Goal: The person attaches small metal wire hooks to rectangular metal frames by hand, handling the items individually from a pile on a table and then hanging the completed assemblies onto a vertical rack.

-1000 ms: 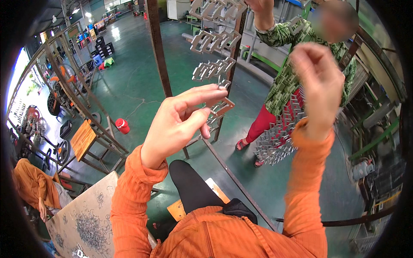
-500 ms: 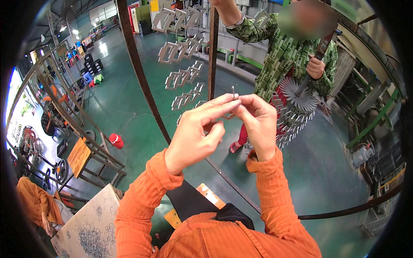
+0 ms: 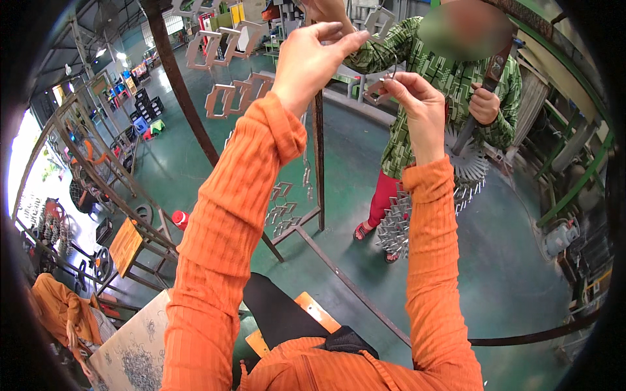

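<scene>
My right hand (image 3: 420, 104) is raised right of centre, thumb and fingertips pinched on a thin wire hook (image 3: 395, 62). A small grey metal piece (image 3: 374, 92) sits beside those fingertips; whether it is joined to the hook I cannot tell. Higher and further left, my left hand (image 3: 310, 58) reaches up with thumb and forefinger stretched out and slightly apart, nothing visible between them. Left of it hang rows of grey metal brackets (image 3: 222, 98). Another bracket (image 3: 379, 23) hangs between my hands and a person in a patterned green jacket (image 3: 417, 58).
The person opposite grips a dark bar (image 3: 492, 68) above a grey finned disc (image 3: 468, 163). Rusty frame posts (image 3: 317, 156) and a curved rail (image 3: 352, 287) surround me. At lower left, a table (image 3: 124, 332) bears many wire hooks, near a wooden stool (image 3: 127, 247) and a seated person (image 3: 62, 306).
My hands have come apart and risen: the left went up, the right up and slightly right with the hook. The hanging brackets now appear further left.
</scene>
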A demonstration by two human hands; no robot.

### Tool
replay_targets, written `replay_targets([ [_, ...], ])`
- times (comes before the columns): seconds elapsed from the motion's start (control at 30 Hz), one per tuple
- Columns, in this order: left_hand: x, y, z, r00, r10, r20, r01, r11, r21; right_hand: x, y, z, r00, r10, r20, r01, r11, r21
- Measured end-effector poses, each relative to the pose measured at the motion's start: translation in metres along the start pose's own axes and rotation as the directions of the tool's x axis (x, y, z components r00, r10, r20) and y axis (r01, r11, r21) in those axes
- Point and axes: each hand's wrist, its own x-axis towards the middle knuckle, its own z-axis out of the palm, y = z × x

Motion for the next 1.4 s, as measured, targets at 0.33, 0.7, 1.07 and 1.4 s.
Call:
replay_targets([
  [0.33,0.017,0.016,0.017,0.988,-0.081,0.131,0.104,0.978,-0.181,0.021,0.017,-0.012,0.998,-0.053,0.022,0.053,0.998,0.024],
  [0.7,0.013,0.022,0.008,0.982,-0.110,0.155,0.146,0.959,-0.243,0.034,0.033,-0.004,0.995,0.010,0.103,-0.035,0.968,0.248],
  [1.07,-0.008,0.008,0.006,0.997,0.027,0.068,-0.019,0.993,-0.114,0.021,0.032,0.001,0.998,-0.014,0.057,0.015,1.000,-0.018],
  [1.4,-0.169,-0.005,-0.086,0.969,-0.053,-0.242,0.111,0.966,0.233,-0.065,0.066,-0.007,0.959,0.168,-0.230,-0.197,0.974,-0.111],
])
